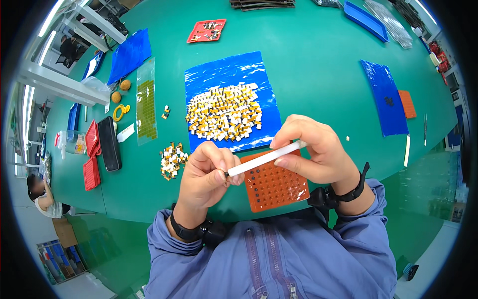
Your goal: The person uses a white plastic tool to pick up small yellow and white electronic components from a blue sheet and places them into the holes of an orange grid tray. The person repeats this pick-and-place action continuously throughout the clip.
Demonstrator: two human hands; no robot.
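Note:
My right hand (pixel 313 152) holds a white stick (pixel 266 158) between thumb and fingers, tilted with its right end higher. At the stick's lower left end my left hand (pixel 209 172) is pinched on a small dark part (pixel 226 174), mostly covered by the fingertips. Under the hands lies an orange-brown tray (pixel 279 192) with rows of holes; several small black pieces sit along its left side. Beyond the hands, a large heap of small white and yellow pieces (pixel 224 112) rests on a blue sheet (pixel 224 67). A smaller pile of such pieces (pixel 173 160) is beside my left hand.
To the left are a black case (pixel 109 144), red trays (pixel 91 173), yellow rings (pixel 119 112) and a clear strip with green pieces (pixel 146 107). A red tray of parts (pixel 206 31) stands far back. Rightward are another blue sheet (pixel 383 97) and tweezers (pixel 425 129).

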